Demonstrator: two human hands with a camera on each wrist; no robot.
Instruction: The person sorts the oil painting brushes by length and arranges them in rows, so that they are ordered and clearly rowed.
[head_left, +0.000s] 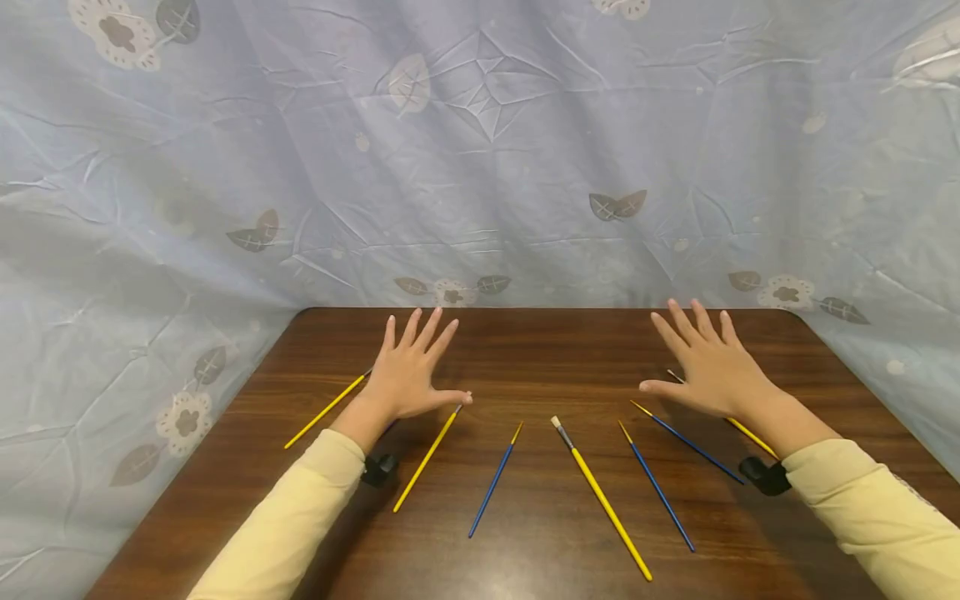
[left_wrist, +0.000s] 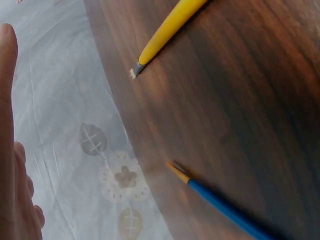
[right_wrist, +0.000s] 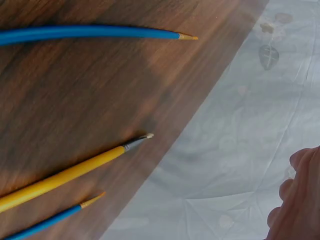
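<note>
Here's my left hand (head_left: 405, 379) and right hand (head_left: 712, 371), fingers spread wide, gripping nothing! Yellow brushes (head_left: 602, 498) and blue brushes (head_left: 492, 490) fan across the wooden counter (head_left: 540, 350), bristles pointing away from me; whether the handles carry lettering, I can't tell.

Soft, even light falls on my left hand (head_left: 405, 375) and right hand (head_left: 708, 371); nearer than both, a pale glare whitens the table (head_left: 495, 575) between my sleeves (head_left: 292, 517), with dim shadows along their inner sides. Beside my fingers (left_wrist: 6, 125), both wrist views leave the cloth (left_wrist: 55, 100) hazy and washed out
</note>
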